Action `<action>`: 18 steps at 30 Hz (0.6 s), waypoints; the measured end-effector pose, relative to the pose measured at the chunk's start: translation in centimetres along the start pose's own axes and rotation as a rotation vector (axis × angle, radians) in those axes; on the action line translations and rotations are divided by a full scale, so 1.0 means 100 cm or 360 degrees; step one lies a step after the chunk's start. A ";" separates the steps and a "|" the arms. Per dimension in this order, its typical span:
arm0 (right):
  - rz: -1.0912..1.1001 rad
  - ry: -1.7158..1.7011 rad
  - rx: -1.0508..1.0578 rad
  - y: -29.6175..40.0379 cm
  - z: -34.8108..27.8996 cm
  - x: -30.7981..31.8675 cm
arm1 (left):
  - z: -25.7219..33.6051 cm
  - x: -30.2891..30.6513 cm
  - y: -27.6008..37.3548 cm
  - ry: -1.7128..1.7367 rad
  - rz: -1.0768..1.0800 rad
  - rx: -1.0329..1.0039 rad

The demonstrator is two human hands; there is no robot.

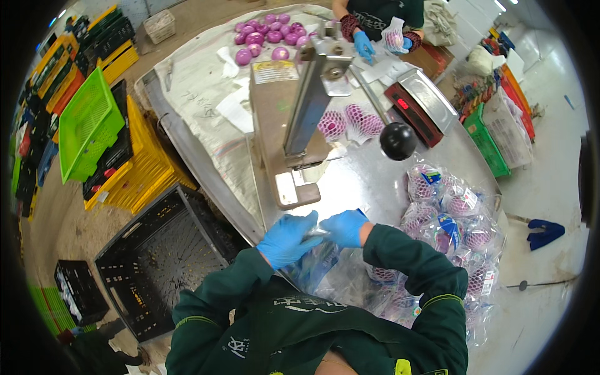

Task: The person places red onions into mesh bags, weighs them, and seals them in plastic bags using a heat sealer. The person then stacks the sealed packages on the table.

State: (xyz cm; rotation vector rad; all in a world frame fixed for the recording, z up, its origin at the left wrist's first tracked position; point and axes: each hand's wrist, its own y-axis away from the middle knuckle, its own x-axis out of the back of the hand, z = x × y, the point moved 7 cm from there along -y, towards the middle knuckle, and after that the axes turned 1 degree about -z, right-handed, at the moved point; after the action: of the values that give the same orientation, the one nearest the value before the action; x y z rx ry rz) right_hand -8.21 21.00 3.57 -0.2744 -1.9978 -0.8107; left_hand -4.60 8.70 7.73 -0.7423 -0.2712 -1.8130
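My left hand (288, 238), in a blue glove, and my right hand (343, 228), gloved alike, pinch the gathered neck of a clear plastic bag (316, 267) with blue print between them. What the bag holds cannot be made out. Just beyond my hands stands a bench-top lever press (279, 112) with a black ball knob (397, 141). To the right lie several bagged onions in foam nets (461, 204), some with labels. Behind the press are red onions in white foam nets (363, 119), and loose peeled red onions (267, 35) lie at the table's far end.
A co-worker's gloved hands (363, 45) hold a netted onion across the table. A digital scale (422, 108) stands at the right back. Left of the metal table are a black crate (164, 262), stacked yellow crates (145, 173) and a green basket (89, 126).
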 end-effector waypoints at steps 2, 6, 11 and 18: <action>0.0326 -0.0200 -0.0110 0.014 0.065 0.010 | 0.005 0.025 -0.005 0.0175 0.0270 0.0000; 0.1317 -0.0892 -0.0854 0.105 0.247 0.094 | -0.057 0.041 0.009 0.0962 0.0694 0.0463; 0.2761 -0.2363 -0.0945 0.188 0.386 0.074 | -0.076 0.049 -0.010 0.2353 0.0764 0.0761; 0.2996 -0.2717 -0.1518 0.140 0.458 -0.058 | -0.035 0.057 -0.074 0.2856 0.0542 0.0551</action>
State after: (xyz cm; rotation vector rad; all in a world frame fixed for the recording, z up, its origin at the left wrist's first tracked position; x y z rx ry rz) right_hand -29.54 61.68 -11.18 -3.4360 -0.9869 0.1278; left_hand -13.77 5.19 9.73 1.0998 0.6750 -1.4113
